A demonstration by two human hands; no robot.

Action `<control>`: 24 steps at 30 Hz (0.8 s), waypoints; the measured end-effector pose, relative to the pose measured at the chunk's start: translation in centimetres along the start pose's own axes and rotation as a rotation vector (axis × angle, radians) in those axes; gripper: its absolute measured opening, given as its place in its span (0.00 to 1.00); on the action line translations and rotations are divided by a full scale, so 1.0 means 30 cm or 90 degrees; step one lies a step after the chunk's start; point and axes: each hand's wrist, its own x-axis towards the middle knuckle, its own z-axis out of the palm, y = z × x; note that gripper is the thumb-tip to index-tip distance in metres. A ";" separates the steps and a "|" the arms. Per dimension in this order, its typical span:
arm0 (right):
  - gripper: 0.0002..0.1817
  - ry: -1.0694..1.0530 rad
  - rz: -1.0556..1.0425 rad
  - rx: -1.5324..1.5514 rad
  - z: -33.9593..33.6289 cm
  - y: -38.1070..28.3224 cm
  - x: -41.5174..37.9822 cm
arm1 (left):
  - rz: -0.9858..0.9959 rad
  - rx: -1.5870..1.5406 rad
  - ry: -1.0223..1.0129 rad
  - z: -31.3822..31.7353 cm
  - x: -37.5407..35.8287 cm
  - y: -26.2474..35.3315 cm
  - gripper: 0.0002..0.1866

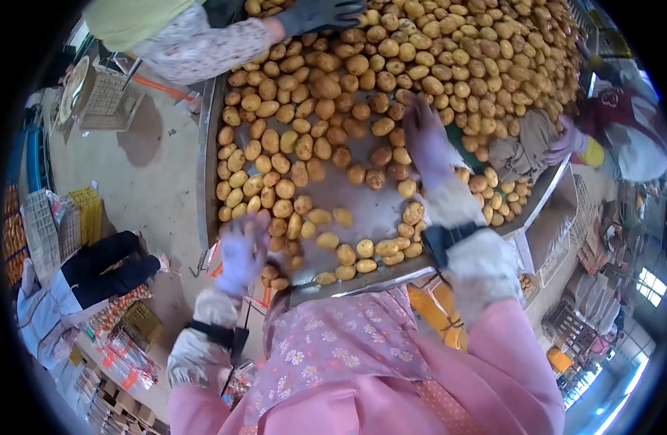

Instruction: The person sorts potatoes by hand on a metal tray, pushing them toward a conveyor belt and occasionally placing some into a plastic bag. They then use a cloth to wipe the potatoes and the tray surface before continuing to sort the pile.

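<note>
Many yellow-brown potatoes (321, 148) cover a metal sorting table (332, 255), heaped highest at the far right. My right hand (425, 141), in a lavender glove, reaches over the middle with its fingers stretched out, touching or just above the potatoes. Near the table's front left corner is my left hand (243, 254), gloved alike and smeared by motion, so its fingers do not show clearly. A few blurred potatoes (274, 278) are beside it at the table's edge. Black bands circle both wrists over white sleeve cuffs.
Across the table, another person's dark-gloved hand (322, 14) rests at the potatoes. At the right, a co-worker's purple-gloved hand (563, 141) is by a grey-brown cloth (525, 148). A wicker basket (110, 98) stands on the floor at left, and a person (94, 279) is lower left among crates.
</note>
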 end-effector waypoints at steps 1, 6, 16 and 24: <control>0.21 -0.002 -0.050 0.002 0.123 0.026 0.105 | -0.010 -0.012 0.068 -0.011 0.132 -0.015 0.24; 0.23 -0.322 -0.157 -0.346 0.352 -0.224 -0.012 | -0.101 0.128 0.188 0.108 0.618 -0.091 0.28; 0.25 -0.127 -0.083 -0.365 -0.029 0.174 -0.684 | 0.226 -0.056 -0.278 0.203 0.087 0.324 0.30; 0.21 0.234 0.227 -0.522 -0.811 0.627 -1.140 | 0.196 -0.019 -0.214 0.071 -0.077 -0.015 0.29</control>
